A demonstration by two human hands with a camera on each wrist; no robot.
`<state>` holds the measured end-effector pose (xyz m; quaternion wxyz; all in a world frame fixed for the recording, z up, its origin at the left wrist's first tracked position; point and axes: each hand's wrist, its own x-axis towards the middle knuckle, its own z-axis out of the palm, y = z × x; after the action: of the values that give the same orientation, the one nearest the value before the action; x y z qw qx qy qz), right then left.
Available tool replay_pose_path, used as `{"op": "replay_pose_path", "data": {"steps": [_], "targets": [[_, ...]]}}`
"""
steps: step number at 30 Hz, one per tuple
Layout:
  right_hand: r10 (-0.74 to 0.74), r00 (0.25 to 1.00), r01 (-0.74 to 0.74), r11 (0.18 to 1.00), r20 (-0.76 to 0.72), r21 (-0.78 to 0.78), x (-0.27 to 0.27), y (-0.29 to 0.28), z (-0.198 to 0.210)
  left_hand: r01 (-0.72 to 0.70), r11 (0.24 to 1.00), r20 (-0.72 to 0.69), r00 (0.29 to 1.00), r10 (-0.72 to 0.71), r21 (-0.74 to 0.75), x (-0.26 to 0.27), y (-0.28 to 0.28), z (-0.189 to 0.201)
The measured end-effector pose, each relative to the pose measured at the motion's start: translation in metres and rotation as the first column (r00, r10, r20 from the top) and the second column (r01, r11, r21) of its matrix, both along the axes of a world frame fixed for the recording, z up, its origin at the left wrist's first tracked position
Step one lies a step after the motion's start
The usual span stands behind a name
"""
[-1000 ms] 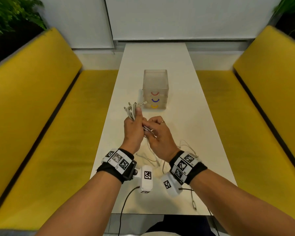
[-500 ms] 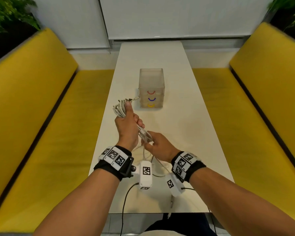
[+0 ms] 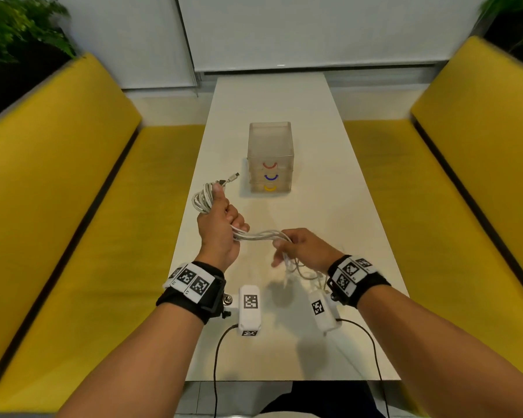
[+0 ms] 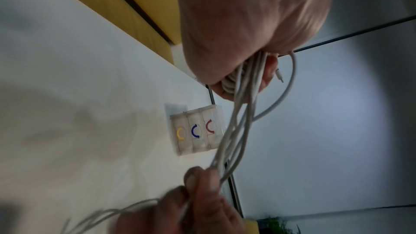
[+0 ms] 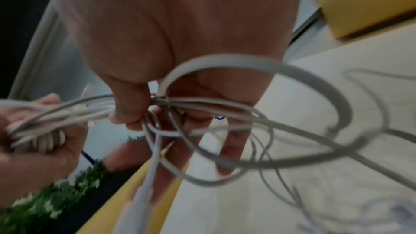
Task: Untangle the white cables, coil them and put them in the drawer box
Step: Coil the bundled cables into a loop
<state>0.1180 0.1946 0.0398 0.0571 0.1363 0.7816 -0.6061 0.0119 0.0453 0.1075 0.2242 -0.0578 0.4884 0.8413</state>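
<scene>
A long white table [image 3: 284,116] runs between yellow benches [image 3: 58,191]. Nearer you than the closed drawer box [image 3: 270,158], your left hand [image 3: 218,224] grips coiled white cables [image 3: 201,199]; strands stretch sideways to your right hand [image 3: 307,248], fingers curled around them.

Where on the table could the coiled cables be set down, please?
Bare tabletop lies right of the drawer box and beyond it toward the wall. The near middle is crowded: the left hand, right hand and loose white cables.
</scene>
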Motion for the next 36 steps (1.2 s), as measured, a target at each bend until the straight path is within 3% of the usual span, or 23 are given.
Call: {"op": "replay_pose_path", "data": {"steps": [4, 7, 10, 12, 14, 16, 19, 21, 25, 30, 36], "targets": [[-0.060, 0.997, 0.071, 0.954, 0.049, -0.292, 0.004, 0.007, 0.015, 0.000, 1.000, -0.007, 1.000, 0.000, -0.011, -0.006, -0.001, -0.001], [-0.072, 0.994, 0.098, 0.933, 0.087, -0.346, 0.005, 0.016, 0.023, 0.013, 1.000, -0.014, 1.000, -0.013, -0.021, -0.008, -0.002, -0.002], [-0.086, 0.990, 0.108, 0.973, 0.115, -0.203, 0.002, 0.016, 0.031, 0.048, 0.996, -0.075, 0.996, -0.054, -0.081, -0.005, -0.001, -0.006], [-0.154, 0.979, 0.161, 0.986, 0.132, -0.041, -0.004, 0.010, 0.039, 0.068, 0.978, -0.178, 0.979, -0.104, -0.197, -0.001, 0.001, -0.007], [-0.215, 0.971, 0.194, 0.965, 0.107, 0.174, -0.014, 0.003, 0.049, 0.073, 0.942, -0.271, 0.948, -0.168, -0.329, 0.003, 0.004, -0.007], [-0.258, 0.963, 0.230, 0.936, 0.075, 0.265, -0.022, -0.006, 0.060, 0.058, 0.902, -0.318, 0.925, -0.210, -0.428, 0.005, 0.005, -0.006], [-0.361, 0.923, 0.364, 0.931, 0.130, 0.001, -0.029, -0.016, 0.078, 0.042, 0.865, -0.370, 0.892, -0.257, -0.501, 0.005, 0.007, -0.005], [-0.385, 0.903, 0.419, 0.886, 0.189, -0.198, -0.029, -0.020, 0.090, 0.041, 0.859, -0.421, 0.859, -0.292, -0.511, 0.008, 0.007, -0.003], [-0.378, 0.918, 0.393, 0.832, 0.118, -0.392, -0.028, -0.024, 0.097, 0.066, 0.874, -0.477, 0.817, -0.324, -0.481, 0.008, 0.006, -0.001], [-0.414, 0.909, 0.362, 0.847, -0.056, -0.388, -0.024, -0.028, 0.091, 0.068, 0.890, -0.491, 0.814, -0.311, -0.451, 0.007, 0.005, -0.001], [-0.387, 0.916, 0.339, 0.887, -0.106, -0.312, -0.019, -0.019, 0.099, 0.244, 0.833, -0.379, 0.802, -0.461, -0.496, 0.015, -0.001, -0.012]]}}
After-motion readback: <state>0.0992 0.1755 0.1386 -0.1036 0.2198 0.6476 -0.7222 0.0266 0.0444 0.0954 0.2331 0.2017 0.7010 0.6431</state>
